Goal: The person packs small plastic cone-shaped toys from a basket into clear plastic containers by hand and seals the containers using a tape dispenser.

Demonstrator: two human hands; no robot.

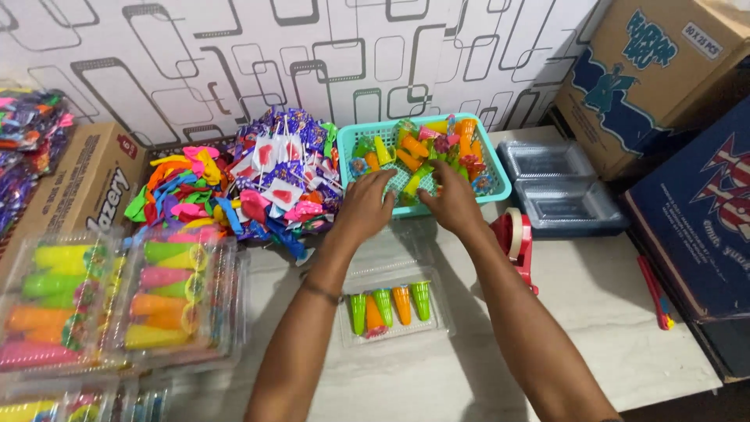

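Item: small cone-shaped plastic toys (418, 160), assorted orange, green, yellow and pink, heaped loose in a teal mesh basket (500, 184) at the back of the counter (594, 312), against the patterned wall

Handling, as judged: light, rigid moulded pieces with smooth tapered sides that look apt to slip; best pinched across the wider end or mid-body, one at a time, since the heap is tangled and neighbours may lift with it. Not obviously fragile

Hands: left hand (366, 205) rests on the near rim of the basket, fingers (383, 181) spread and curled loosely into the heap; whether they have closed on a piece cannot be told. Right hand (453, 202) lies palm down beside it, fingers reaching in among the green and yellow cones; its grip is hidden too

Adjacent stock:
- clear tray (398, 312), lid open, just in front of the basket between the forearms, holding four cones side by side, green, orange, green, plus another orange piece lying beneath
- stacked filled clear packs (180, 301) of larger cones, left of the forearms
- pile of coloured balloons (183, 187) and wrapped sweets on sticks (285, 168), left of the basket
- empty clear trays (558, 187), right of the basket
- red tape dispenser (516, 238), just beside the right forearm
- cardboard cartons (656, 78), right edge
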